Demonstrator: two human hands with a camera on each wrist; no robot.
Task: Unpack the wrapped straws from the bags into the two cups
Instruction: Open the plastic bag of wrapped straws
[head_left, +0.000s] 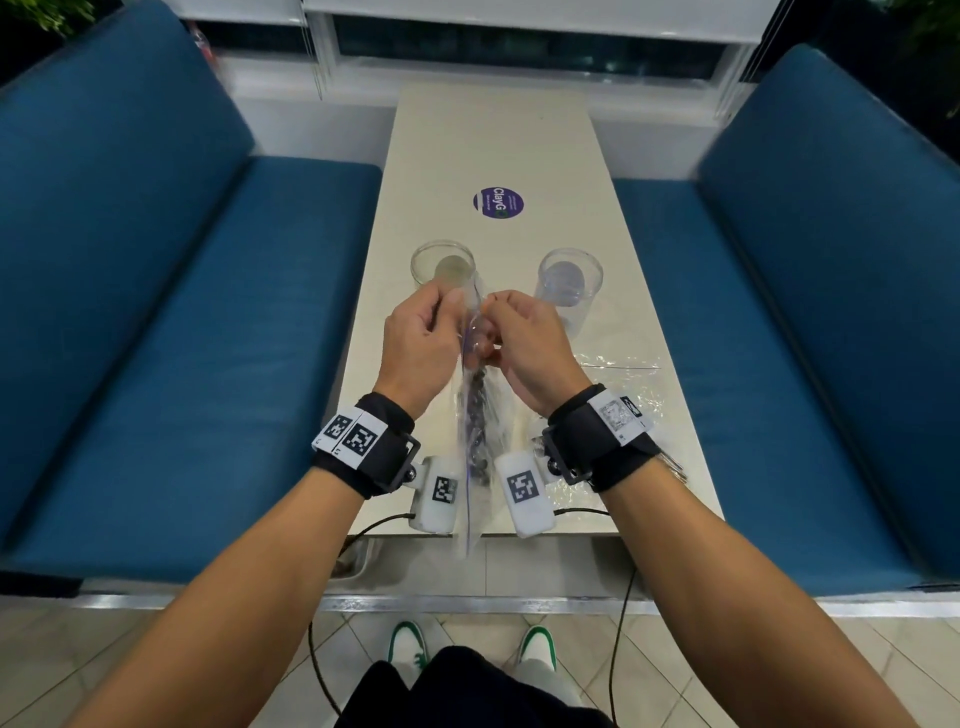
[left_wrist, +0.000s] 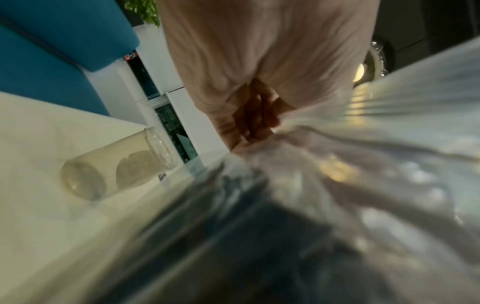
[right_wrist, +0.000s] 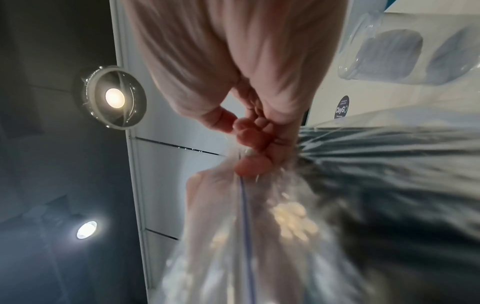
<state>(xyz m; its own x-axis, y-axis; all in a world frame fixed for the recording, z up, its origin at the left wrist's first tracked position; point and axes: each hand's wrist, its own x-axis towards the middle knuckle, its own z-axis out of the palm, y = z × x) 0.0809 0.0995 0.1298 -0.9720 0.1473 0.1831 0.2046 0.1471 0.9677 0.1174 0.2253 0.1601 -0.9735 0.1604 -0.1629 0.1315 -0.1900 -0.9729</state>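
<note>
A clear zip bag with dark wrapped straws inside hangs between my hands above the table's near half. My left hand pinches one side of the bag's top edge and my right hand pinches the other side. Both wrist views show curled fingers gripping the blurred plastic of the bag. Two clear cups stand behind the hands: the left cup and the right cup. I cannot see any straws in either cup.
A second clear plastic bag lies flat on the white table by my right wrist. A round purple sticker sits mid-table. Blue bench seats flank the table on both sides.
</note>
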